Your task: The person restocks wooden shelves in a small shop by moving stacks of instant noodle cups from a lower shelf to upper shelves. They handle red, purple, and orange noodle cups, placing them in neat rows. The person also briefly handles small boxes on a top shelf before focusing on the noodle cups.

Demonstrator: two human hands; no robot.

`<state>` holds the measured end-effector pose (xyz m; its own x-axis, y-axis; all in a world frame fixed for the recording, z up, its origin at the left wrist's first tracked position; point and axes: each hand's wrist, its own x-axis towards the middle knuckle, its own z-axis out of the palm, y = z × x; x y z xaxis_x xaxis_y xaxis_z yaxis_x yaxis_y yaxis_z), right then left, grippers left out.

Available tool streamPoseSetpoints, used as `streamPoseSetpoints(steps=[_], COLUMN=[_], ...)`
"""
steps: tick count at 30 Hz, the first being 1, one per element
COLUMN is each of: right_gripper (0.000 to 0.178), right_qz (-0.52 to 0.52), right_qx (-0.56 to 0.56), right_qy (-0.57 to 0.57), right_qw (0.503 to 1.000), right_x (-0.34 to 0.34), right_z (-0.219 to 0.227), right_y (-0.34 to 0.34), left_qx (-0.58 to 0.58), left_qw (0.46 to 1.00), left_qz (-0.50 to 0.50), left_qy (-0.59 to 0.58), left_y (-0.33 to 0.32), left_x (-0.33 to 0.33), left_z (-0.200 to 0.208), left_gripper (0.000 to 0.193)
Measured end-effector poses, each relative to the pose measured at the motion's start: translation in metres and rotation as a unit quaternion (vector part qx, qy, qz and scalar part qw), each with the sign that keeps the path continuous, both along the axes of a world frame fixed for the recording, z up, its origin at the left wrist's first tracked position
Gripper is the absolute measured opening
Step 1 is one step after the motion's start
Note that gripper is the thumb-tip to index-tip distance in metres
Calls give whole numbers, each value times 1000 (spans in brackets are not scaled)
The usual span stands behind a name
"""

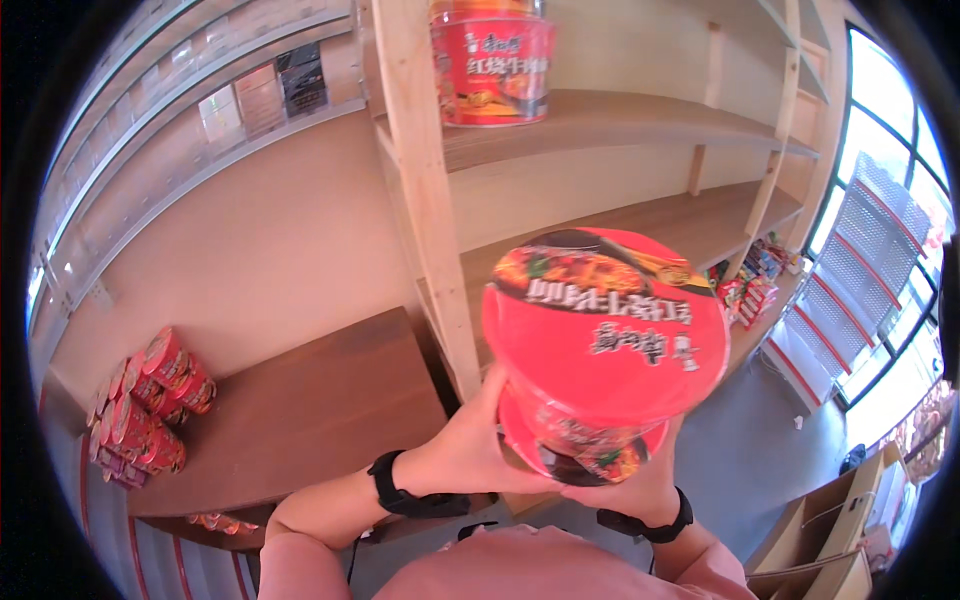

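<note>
Fingers of left hand (475, 448) and right hand (645, 490) grasp red tub (600, 375) low, tips hard to see; uneven support could tip it.

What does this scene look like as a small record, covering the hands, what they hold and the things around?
Held: red tub, lid tilted toward the camera; another red round shape shows beneath it
Left hand: left hand, at the stack's lower left
Right hand: right hand, at its lower right
Ahead: wooden shelves, with a similar tub on an upper board
Left: brown tabletop, with red cups clustered at its far-left end
Right: perforated rack near windows
</note>
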<state>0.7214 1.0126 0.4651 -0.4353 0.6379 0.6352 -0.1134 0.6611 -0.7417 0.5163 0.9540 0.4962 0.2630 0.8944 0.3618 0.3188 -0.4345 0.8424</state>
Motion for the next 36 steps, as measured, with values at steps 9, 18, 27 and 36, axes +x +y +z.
streamPoseSetpoints(steps=[9,18,27,36], right_gripper=[115,92,99,58], right_qz=[-97,-163,-166,-52], right_qx=[67,166,180,71], right_qy=[96,135,121,-206], right_qw=[988,963,962,975], right_x=[57,34,-62,-89], right_z=[60,214,243,272], right_y=[59,197,279,300], left_qx=[29,-3,60,77], left_qw=[985,945,801,728], left_qz=[-75,300,571,679], left_qy=[-154,-133,-168,-55], left_y=[22,-32,-127,-171], left_x=[31,-47,-124,-138], left_z=[0,-51,-121,-143], left_gripper=[116,78,63,67])
